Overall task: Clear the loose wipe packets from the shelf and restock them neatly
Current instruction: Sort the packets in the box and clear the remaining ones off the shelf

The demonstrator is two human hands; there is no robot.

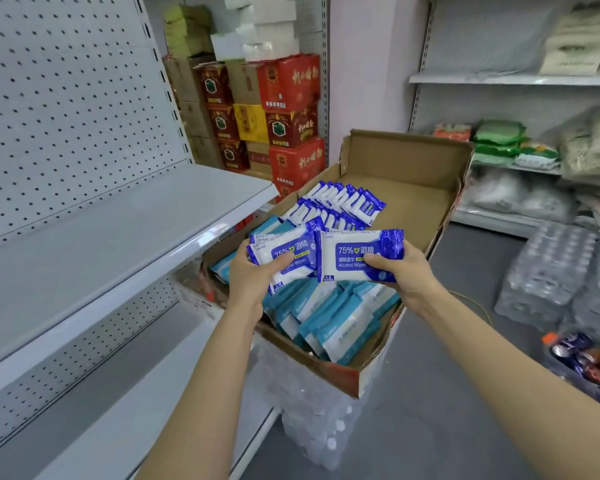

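My left hand (253, 275) grips a small stack of blue-and-white alcohol wipe packets (288, 252) above an open cardboard box (413, 188). Beside it my right hand (404, 271) pinches a single wipe packet (354, 251) of the same kind by its right end. Inside the box, a row of dark blue packets (340, 202) stands on edge toward the back, and light blue packets (333, 317) fill the near part. The grey shelf (101, 237) on the left is bare.
The box rests on shrink-wrapped bottle packs (319, 420). A lower shelf board (118, 410) sits under the bare one. Red cartons (288, 109) are stacked at the back. More bottle packs (551, 271) and stocked shelves stand on the right, across a grey floor aisle.
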